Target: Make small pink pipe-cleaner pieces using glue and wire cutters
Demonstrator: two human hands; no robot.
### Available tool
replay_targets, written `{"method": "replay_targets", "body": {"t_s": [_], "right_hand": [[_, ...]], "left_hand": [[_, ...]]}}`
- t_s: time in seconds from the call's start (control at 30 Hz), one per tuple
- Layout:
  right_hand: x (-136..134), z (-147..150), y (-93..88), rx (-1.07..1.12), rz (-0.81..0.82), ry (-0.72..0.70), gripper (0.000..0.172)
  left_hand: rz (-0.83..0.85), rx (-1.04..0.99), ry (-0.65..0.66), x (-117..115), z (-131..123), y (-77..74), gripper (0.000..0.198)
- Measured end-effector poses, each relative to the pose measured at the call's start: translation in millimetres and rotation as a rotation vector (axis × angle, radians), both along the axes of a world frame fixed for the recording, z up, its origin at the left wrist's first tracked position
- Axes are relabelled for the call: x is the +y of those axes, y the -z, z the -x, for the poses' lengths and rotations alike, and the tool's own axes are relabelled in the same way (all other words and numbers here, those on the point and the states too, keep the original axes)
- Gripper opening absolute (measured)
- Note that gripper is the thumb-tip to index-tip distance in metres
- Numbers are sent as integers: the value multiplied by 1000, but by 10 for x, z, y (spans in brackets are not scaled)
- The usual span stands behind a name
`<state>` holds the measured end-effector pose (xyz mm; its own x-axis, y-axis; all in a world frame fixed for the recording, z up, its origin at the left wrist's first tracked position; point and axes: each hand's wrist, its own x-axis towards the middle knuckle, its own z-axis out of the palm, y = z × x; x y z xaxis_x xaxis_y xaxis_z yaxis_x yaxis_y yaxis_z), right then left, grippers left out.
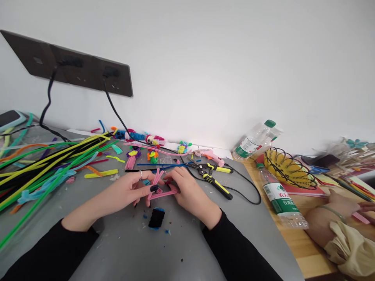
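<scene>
My left hand (136, 189), with a ring and dark nails, pinches bent pink pipe cleaners (158, 179) over the grey mat. From the other side my right hand (183, 185) grips the same pink pieces, its fingertips partly hidden behind them. Just below my hands lies a small black fuzzy block (156, 217) with blue edges. Beyond my right hand rest wire pliers (211, 171) with yellow-and-black handles. A pink glue gun (209, 155) lies behind the pliers.
Long coloured pipe cleaners (58, 168) are heaped at left. Small pipe-cleaner figures (152, 140) line the wall. At right are plastic bottles (281, 199), a yellow basket (288, 171) and another person's arm (331, 214). A black cord (259, 191) loops across the mat.
</scene>
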<state>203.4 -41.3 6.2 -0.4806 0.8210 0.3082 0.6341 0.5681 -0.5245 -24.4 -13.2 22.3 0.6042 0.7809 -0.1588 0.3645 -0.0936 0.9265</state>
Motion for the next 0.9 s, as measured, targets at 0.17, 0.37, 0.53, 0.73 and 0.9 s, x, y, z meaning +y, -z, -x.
{"method": "replay_targets", "body": {"t_s": [0.17, 0.37, 0.53, 0.73, 0.9], "right_hand": [[20, -38, 24, 55, -14, 49, 29], [138, -103, 27, 237, -12, 225, 24], [284, -58, 26, 326, -50, 225, 37], [324, -523, -85, 178, -258, 471, 37], [337, -1155, -44, -199, -113, 922, 29]], "left_hand": [[36, -3, 20, -20, -46, 42, 31], [-147, 15, -108, 20, 35, 114, 34], [-231, 41, -176, 70, 110, 132, 37], [-325, 8, -234, 64, 91, 90, 34], [-315, 8, -176, -9, -29, 14, 22]]}}
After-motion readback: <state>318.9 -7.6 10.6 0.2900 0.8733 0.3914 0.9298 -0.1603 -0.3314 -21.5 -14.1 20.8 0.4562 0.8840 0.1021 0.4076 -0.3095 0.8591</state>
